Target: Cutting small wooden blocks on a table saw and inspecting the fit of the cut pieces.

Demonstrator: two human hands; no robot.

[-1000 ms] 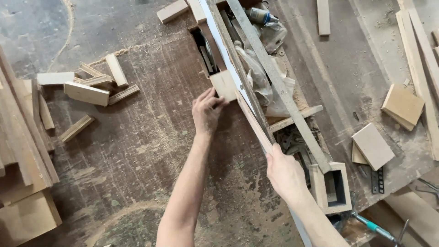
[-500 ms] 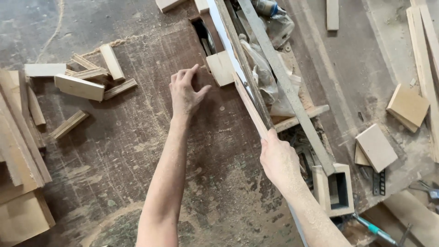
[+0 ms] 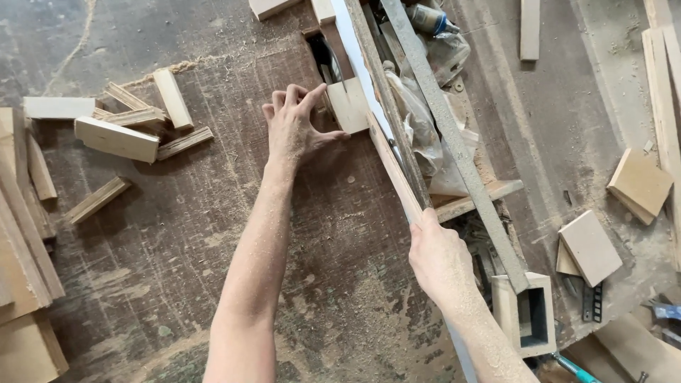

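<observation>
From the head camera, the left hand (image 3: 294, 128) lies spread on the worn, sawdust-strewn dark wooden workbench (image 3: 177, 241), fingers loosely splayed and gripping nothing, its thumb reaching toward the small pale square wooden block (image 3: 350, 106) just to its right. That block sits against the long narrow pale wooden strip (image 3: 386, 159), which runs from far centre toward the near right. The right hand (image 3: 438, 259) is closed around the near end of this strip, holding it along the bench edge. By the look of it, the strip is still being positioned; nothing appears fixed yet.

On the near right, a small open-topped pale wooden box (image 3: 528, 315) stands dark inside; I cannot tell whether it holds anything. A heap of short pale wood offcuts (image 3: 117, 131) lies far left.
</observation>
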